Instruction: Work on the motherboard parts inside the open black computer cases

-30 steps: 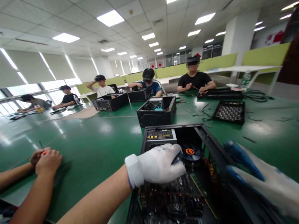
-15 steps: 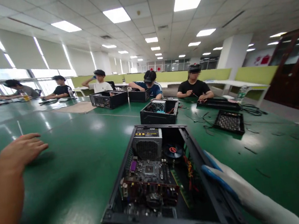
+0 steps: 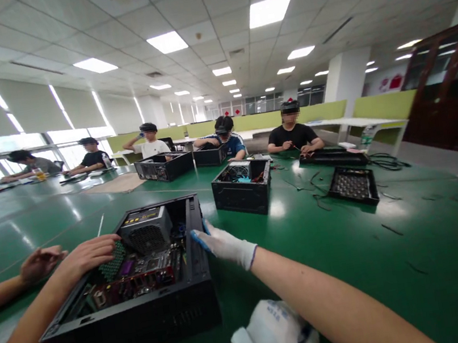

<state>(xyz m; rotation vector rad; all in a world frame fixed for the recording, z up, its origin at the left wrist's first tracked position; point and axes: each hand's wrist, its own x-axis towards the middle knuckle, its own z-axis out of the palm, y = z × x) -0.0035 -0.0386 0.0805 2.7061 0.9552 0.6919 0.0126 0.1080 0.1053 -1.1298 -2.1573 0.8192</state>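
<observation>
Computer case point(image 3: 149, 328) has slid left; right hand point(image 3: 226, 244) touches its side, grip parted; left hand point(image 3: 277, 333), grip unclear.

PC case point(image 3: 149, 328) has been shifted left on desk point(image 3: 353, 250) and turned, right grip point(image 3: 226, 244) carried along. Left grip point(image 3: 274, 334) withdrawn from over case to near side of right grip. Co-worker's hand point(image 3: 90, 255) brought onto case, left of right grip.

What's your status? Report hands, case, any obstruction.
Right hand at right side of open computer case. Left hand nearer, apart from case, grip unclear. Co-worker's hand at case's left side.
</observation>
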